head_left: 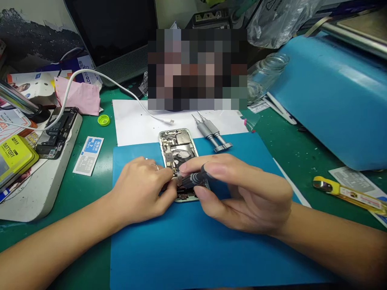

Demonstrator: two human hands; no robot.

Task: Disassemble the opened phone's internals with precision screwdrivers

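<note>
An opened smartphone (181, 139) with its inner parts bare lies on the blue mat (145, 253). Closed at the phone's left edge is my left hand (142, 189), thumb and forefinger pressed together over its lower half; whatever is between those fingertips is hidden. My right hand (248, 193) grips a dark screwdriver (193, 180) between thumb and fingers, tilted, with its front end over the lower part of the phone. The tip itself cannot be made out. Two grey metal screwdrivers (211, 131) rest side by side just beyond the phone, on the right.
A white cable (99, 72) arcs over the white paper (130, 121). At left, a disassembled phone (57, 133) sits on a white device (39, 197). To the right are a yellow utility knife (347, 193), a large blue sheet (326, 92) and a glass jar (269, 74).
</note>
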